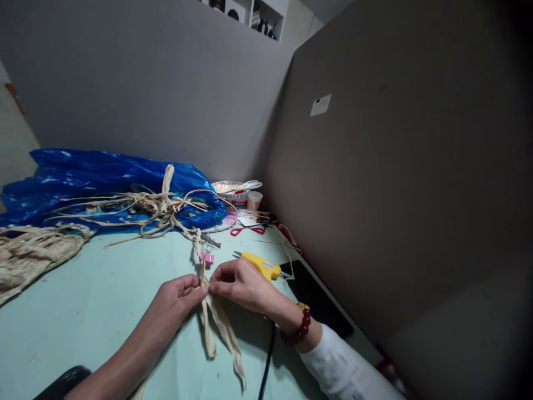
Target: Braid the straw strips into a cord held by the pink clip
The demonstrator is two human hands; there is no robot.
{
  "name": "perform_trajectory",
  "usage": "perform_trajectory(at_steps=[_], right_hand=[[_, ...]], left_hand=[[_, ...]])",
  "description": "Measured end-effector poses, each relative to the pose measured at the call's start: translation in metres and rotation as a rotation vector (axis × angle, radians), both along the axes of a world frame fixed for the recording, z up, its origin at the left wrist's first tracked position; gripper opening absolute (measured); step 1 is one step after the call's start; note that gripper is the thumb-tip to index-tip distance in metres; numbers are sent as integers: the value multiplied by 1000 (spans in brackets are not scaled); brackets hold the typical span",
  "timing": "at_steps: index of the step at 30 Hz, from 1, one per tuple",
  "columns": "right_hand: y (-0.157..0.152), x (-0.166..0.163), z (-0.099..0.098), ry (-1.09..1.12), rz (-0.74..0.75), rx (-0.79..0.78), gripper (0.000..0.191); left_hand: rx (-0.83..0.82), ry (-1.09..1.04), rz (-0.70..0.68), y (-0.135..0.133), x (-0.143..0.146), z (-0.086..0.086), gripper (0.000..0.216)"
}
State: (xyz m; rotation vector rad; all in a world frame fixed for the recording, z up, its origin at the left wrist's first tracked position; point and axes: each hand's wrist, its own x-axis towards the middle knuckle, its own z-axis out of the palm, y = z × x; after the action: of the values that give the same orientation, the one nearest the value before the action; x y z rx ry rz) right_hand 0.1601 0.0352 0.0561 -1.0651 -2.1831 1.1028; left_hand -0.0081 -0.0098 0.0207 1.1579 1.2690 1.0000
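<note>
My left hand (183, 294) pinches a pale dried-husk strip (209, 333) close to its upper end. Facing it, my right hand (239, 286) has thumb and fingertips closed on the same husk, almost touching the left thumb. Two loose tails of husk hang down toward me below the hands. Above them, a pink binder clip (207, 257) grips the narrow plaited part (197, 239), which runs back toward the pile. Just beyond my right hand lies a yellow glue gun (260, 264). My fingers hide the exact crossing of the strips.
Loose husk strands (162, 206) spill from a blue plastic bag (104, 172) at the back. A braided piece (37, 258) lies at left. Red-handled scissors (259, 230), a paper cup (254, 200), a basket (222, 188) and a black mat (322, 303) stand along the right partition.
</note>
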Motion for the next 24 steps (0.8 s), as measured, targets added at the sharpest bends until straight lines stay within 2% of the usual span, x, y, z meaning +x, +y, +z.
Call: perform_trajectory(at_steps=[6, 10, 17, 21, 24], right_hand=[[2, 2, -2, 6, 26, 14, 27], [-1, 0, 0, -37, 1, 71, 28], [-9, 0, 2, -41, 32, 120, 22], [-7, -2, 3, 111, 77, -32, 20], [-4, -1, 11, 357, 129, -227, 22]], left_hand=[[22, 98, 7, 1, 0, 4, 33], [14, 100, 15, 2, 1, 6, 37], [23, 75, 41, 3, 0, 0, 16], [20, 37, 12, 5, -1, -2, 12], [15, 49, 11, 4, -1, 1, 16]])
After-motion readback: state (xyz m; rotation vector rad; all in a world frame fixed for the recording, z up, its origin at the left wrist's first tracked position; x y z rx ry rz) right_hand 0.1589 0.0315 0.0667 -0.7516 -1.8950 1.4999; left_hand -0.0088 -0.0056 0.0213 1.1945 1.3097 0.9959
